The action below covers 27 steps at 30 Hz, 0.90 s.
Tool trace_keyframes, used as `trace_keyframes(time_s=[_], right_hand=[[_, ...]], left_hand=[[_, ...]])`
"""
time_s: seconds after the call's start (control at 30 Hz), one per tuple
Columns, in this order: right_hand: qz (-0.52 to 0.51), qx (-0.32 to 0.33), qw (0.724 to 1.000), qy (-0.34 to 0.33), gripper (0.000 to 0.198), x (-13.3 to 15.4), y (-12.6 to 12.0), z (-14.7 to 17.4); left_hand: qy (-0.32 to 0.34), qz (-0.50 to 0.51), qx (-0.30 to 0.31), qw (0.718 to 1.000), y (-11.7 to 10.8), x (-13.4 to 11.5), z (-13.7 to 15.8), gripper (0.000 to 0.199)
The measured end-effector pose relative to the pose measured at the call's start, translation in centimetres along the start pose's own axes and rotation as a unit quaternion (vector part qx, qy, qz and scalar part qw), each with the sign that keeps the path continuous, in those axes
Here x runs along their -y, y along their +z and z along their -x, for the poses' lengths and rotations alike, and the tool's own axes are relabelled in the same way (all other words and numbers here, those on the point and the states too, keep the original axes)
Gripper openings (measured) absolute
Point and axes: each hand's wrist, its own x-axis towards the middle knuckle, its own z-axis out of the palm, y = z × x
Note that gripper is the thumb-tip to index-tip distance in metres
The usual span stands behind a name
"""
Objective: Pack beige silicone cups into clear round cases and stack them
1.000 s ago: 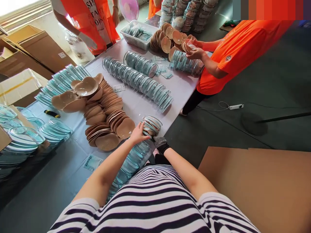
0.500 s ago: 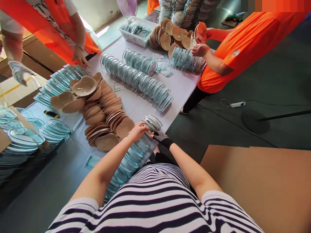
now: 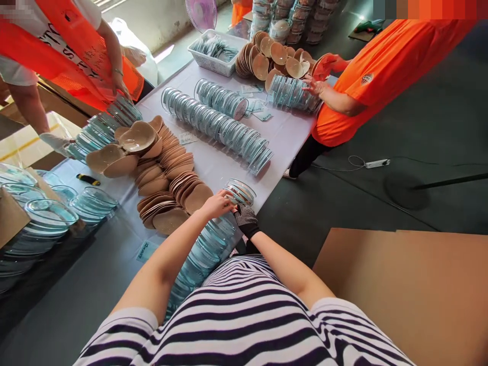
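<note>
My bare left hand [image 3: 219, 204] and my right hand [image 3: 246, 218], in a black fingerless glove with light dots, meet at the table's near edge. Both have their fingers curled at a clear round plastic case, partly hidden by the hands. Just beyond them stands a short row of clear plastic cases [image 3: 241, 190]. A longer row of bluish clear cases [image 3: 208, 246] runs from under my hands toward my striped shirt. Left of my hands, brown adhesive bra cups [image 3: 171, 219] lie in overlapping stacks, with several loose pairs on top.
Rows of filled cases [image 3: 217, 124] lie across the white table [image 3: 280, 170]. A white basket [image 3: 215, 63] stands at the back. Co-workers in orange handle cases at left and cups at right. Open cases [image 3: 49, 218] fill the left side; cardboard [image 3: 400, 284] lies at right.
My right hand has shifted slightly left, closer to my left hand. The co-worker's gloved hand at left has come down to the cases. The right co-worker's hand has moved onto the row of cases.
</note>
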Motion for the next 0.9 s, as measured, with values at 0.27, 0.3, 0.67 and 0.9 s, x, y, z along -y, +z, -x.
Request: trace_keyframes(time_s=[0.27,0.3,0.67,0.9], right_hand=[[0.031,-0.019,0.994,0.103,0.014,-2.7,-2.3,0.5],[0.032,-0.016,0.992,0.119,0.014,-3.1,-2.5,0.6],[0.167,0.018,0.982,-0.083,0.038,-0.9,-2.0,-2.8],[0.175,0.032,0.981,-0.075,0.024,-2.4,-1.2,0.5]], left_hand=[[-0.069,-0.033,-0.058,0.995,0.5,-0.3,0.0,0.013],[-0.061,-0.033,-0.056,0.996,0.6,-0.2,0.1,0.012],[-0.07,-0.018,-0.006,0.997,1.2,-0.4,0.7,0.036],[-0.092,-0.061,-0.038,0.993,2.0,-1.2,-0.3,0.047]])
